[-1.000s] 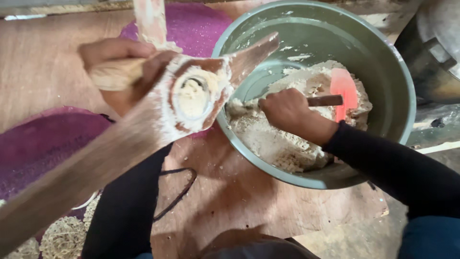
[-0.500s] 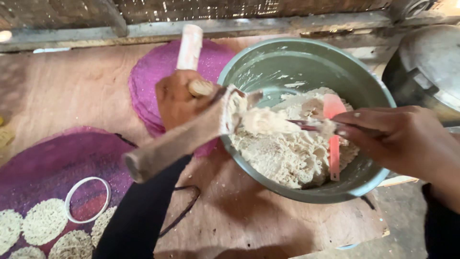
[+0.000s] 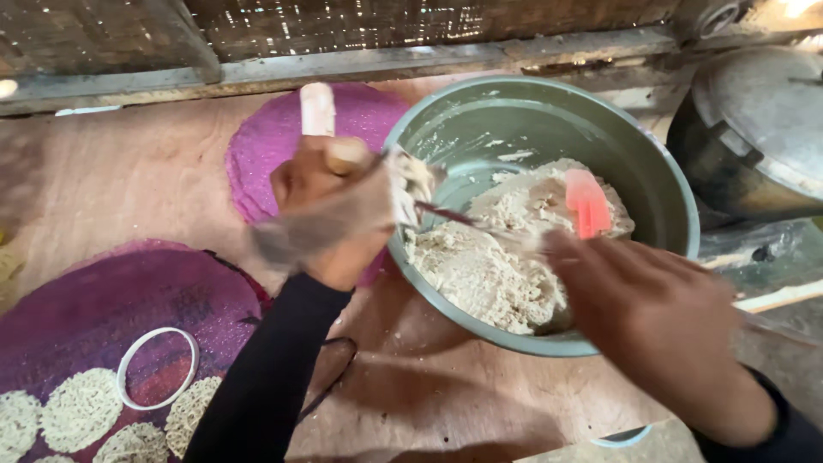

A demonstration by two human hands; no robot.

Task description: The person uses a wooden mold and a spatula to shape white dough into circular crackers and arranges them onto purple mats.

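Nearest, at lower right: right hand, blurred, back toward the camera, fingers curled toward a thin dark utensil handle; grip itself impossible to tell. At lower left: white ring mould and lacy rounds of pressed dough lying on a purple woven mat. Further in: left hand, closed around a wooden press, its dough-smeared end held at the bowl's near-left rim. Just beyond: green metal bowl resting on the wooden floor, holding pale crumbly dough with a pink spatula stuck in it. Behind: second purple mat; far right, a covered metal pot.
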